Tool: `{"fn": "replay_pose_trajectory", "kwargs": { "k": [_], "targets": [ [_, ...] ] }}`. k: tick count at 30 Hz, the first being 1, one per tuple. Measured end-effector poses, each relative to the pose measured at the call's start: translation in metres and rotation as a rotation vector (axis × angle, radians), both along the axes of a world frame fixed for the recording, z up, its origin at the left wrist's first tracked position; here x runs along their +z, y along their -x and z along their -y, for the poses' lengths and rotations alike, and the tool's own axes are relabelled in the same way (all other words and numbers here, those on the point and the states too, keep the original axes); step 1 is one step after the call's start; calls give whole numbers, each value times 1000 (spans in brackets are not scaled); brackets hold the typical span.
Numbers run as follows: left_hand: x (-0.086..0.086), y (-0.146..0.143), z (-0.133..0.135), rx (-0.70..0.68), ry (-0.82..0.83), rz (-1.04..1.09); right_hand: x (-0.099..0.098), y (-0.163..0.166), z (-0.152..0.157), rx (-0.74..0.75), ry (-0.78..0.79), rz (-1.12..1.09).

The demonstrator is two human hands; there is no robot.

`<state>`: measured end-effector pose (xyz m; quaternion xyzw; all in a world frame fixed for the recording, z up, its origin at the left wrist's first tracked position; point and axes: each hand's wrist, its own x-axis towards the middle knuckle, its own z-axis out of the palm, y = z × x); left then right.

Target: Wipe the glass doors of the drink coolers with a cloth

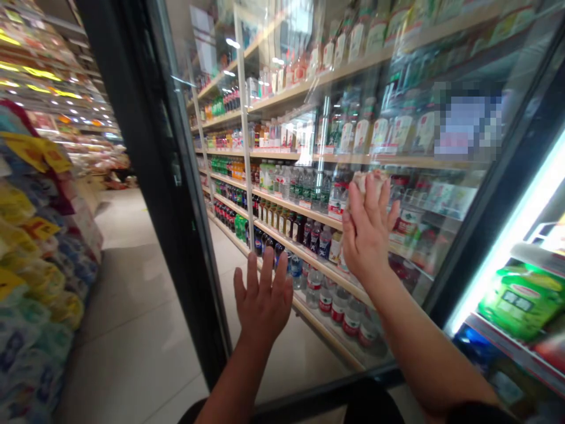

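An opened glass door (304,359) with a black frame (150,176) stands in front of me. My right hand (367,235) presses a crumpled pale cloth (369,182) against the pane. The cloth shows above and behind the fingers; the palm hides the rest. Lower and to the left, my left hand (265,297) is held up with its fingers stretched and apart, holding nothing. It is on or very close to the glass; I cannot tell which.
Shelves of bottled drinks (309,185) show through the pane. At the right, a lit cooler holds a green package (521,300) on a shelf. Stacked packaged goods (35,253) with yellow signs line the left side, beside a pale tiled floor (132,282).
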<state>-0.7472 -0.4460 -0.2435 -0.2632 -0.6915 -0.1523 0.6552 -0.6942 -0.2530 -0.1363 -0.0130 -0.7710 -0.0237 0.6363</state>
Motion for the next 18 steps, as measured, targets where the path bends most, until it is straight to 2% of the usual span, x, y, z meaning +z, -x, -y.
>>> {"fn": "replay_pose_trajectory", "kwargs": {
  "k": [4, 9, 11, 16, 18],
  "targets": [
    [0, 0, 1, 17, 11, -18, -21, 1, 21, 65, -123, 49],
    [1, 1, 0, 16, 2, -10, -9, 5, 41, 98, -152, 72],
    [0, 1, 0, 29, 10, -9, -10, 7, 50, 123, -153, 80],
    [-3, 3, 3, -55, -31, 9, -38, 7, 76, 283, -333, 195],
    [-4, 4, 6, -124, -66, -16, -42, 4, 82, 327, -345, 222]
  ]
}}
